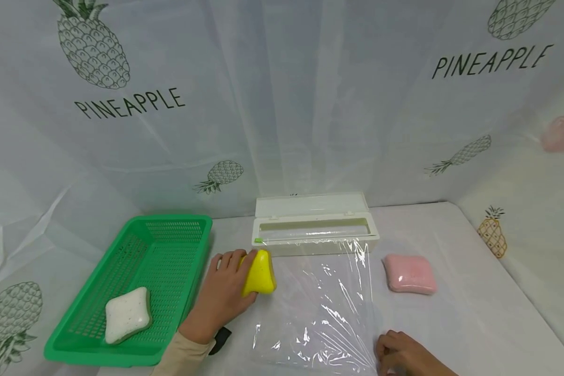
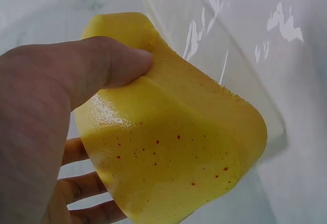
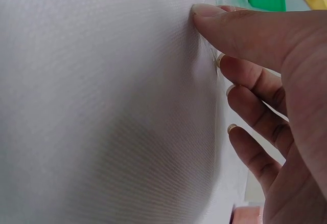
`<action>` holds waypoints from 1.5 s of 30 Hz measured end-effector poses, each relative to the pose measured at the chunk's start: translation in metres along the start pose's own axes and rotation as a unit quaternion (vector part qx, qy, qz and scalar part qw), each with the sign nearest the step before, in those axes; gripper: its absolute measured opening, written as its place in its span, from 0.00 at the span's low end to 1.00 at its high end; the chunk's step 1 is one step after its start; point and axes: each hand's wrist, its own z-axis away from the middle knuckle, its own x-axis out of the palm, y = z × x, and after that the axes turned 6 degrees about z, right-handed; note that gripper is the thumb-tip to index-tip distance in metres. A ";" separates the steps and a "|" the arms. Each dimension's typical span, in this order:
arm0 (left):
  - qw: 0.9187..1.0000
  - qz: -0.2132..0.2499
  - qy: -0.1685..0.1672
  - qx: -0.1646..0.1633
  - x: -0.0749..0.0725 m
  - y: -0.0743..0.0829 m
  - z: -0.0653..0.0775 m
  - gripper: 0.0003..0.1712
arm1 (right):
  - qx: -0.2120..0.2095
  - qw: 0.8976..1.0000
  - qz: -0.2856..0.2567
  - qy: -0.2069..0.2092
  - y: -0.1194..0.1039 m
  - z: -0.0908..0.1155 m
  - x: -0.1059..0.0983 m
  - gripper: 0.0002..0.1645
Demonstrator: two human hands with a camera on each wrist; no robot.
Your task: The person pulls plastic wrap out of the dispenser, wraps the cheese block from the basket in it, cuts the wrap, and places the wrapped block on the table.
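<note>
My left hand [image 1: 223, 292] grips a yellow sponge [image 1: 261, 274] between thumb and fingers, over the left edge of a clear sheet of plastic wrap [image 1: 315, 308]. In the left wrist view the sponge [image 2: 168, 132] shows small red and dark specks, with the thumb across its upper part. The wrap runs toward me from a white dispenser box [image 1: 310, 248] whose lid stands up. At the sheet's near right corner my right hand [image 1: 401, 355] pinches the film, and creases fan out from there. The right wrist view shows the thumb [image 3: 230, 27] against the index finger, other fingers loosely bent.
A green plastic basket [image 1: 174, 271] stands on the left with a white sponge [image 1: 128, 315] in it. To the right of the wrap lies a pink sponge [image 1: 410, 274]. A curtain with pineapple prints [image 1: 286, 104] hangs behind the table. Something black [image 1: 221, 340] shows by the left wrist.
</note>
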 end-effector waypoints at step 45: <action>0.990 0.045 -0.125 0.054 0.066 0.117 0.014 0.48 | 0.069 0.996 -0.022 -0.060 -0.009 -0.001 -0.007 0.12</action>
